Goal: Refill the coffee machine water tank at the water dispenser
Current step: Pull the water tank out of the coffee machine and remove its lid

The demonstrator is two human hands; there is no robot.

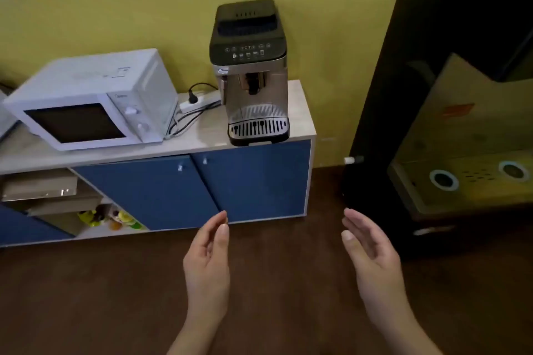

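- Hands first: the left hand (pixel 206 265) and the right hand (pixel 372 253) hang in the lower middle of the frame, palms turned toward each other, fingers loosely straight, holding nothing and well short of the cabinet.
- The black-topped, silver-fronted coffee machine (pixel 249 72) stands in the upper middle of the frame, at the right end of the pale wood-grain worktop (pixel 202 135); its water tank cannot be made out from here and is probably at the side or back.
- Risk, as I see it: the machine's drip tray juts over the front edge of the worktop, so a hard tug on the tank could drag the whole machine forward.
- The white power strip (pixel 199 101) with black cables lies just left of the machine, beside the white box-shaped microwave (pixel 89 101); drips from a full tank there would be bad.
- The dark water dispenser (pixel 461 130) fills the right of the frame; a slopping carry across the brown floor (pixel 115 297) could leave it slippery.
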